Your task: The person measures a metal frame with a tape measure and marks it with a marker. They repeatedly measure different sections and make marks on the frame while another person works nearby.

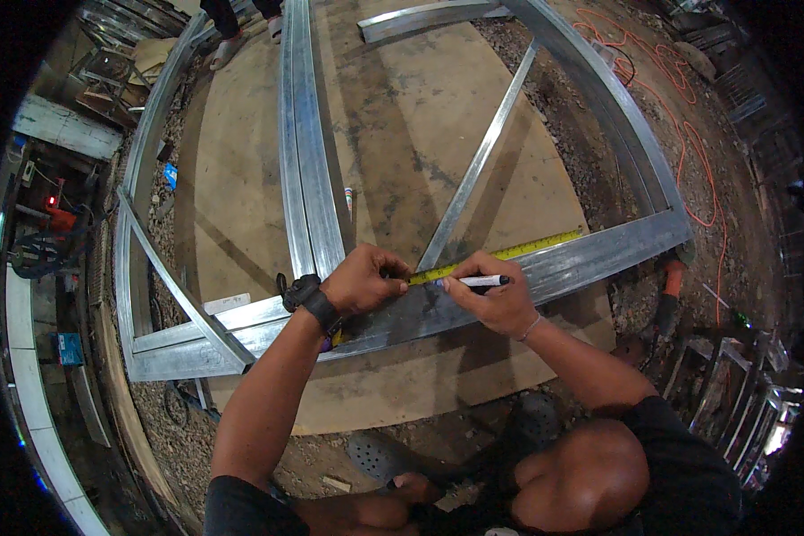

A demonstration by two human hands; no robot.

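A yellow tape measure blade [509,252] lies along the near metal beam [563,272] of a silvery frame, stretching to the right. My left hand [366,282] is closed on the blade's left part, thumb and fingers pinching it against the beam. A small yellow and purple piece [332,341] shows under my left wrist; I cannot tell whether it is the tape's case. My right hand [496,299] grips a white marker pen [482,281] with a dark end, its tip at the blade's lower edge.
A double metal bar [302,134] runs away from me to the far side. One thin diagonal strip [481,152] crosses the right half, another brace [183,281] the left corner. An orange cord [688,143] lies at the right. Another person's feet [230,51] stand at the far left.
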